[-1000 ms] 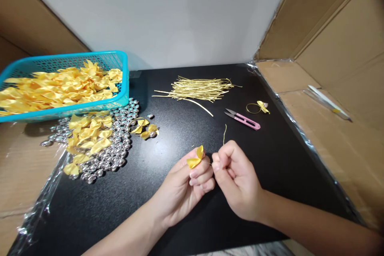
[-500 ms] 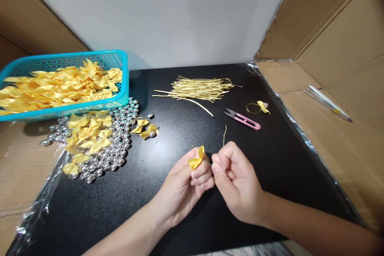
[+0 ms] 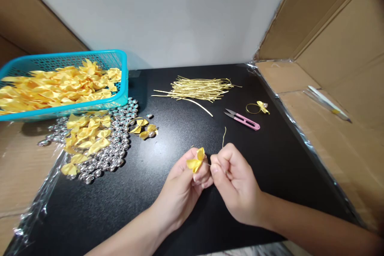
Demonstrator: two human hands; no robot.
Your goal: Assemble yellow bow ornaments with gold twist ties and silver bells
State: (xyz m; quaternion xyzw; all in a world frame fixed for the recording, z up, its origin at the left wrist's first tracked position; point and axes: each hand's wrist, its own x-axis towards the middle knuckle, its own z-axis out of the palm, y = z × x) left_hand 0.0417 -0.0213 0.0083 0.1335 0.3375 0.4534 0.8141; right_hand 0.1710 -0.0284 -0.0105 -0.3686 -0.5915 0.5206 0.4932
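Closing the gap between hands since a second ago, drawing wire shorter against bow. Pinching yellow bow [image 3: 195, 162] in closed left hand [image 3: 183, 186], near centre above black mat [image 3: 144, 200]. Gripping gold wire [image 3: 223, 136] in fisted right hand [image 3: 235, 186], tail poking up. Leaving silver beads [image 3: 117, 156] and loose bows [image 3: 88, 134] mid-left, pink snips [image 3: 244, 120] mid-right, wire bundle [image 3: 201, 87] and teal basket [image 3: 124, 76] far.

craft bench, ribbon bows [image 3: 60, 88], gold ties [image 3: 201, 88]
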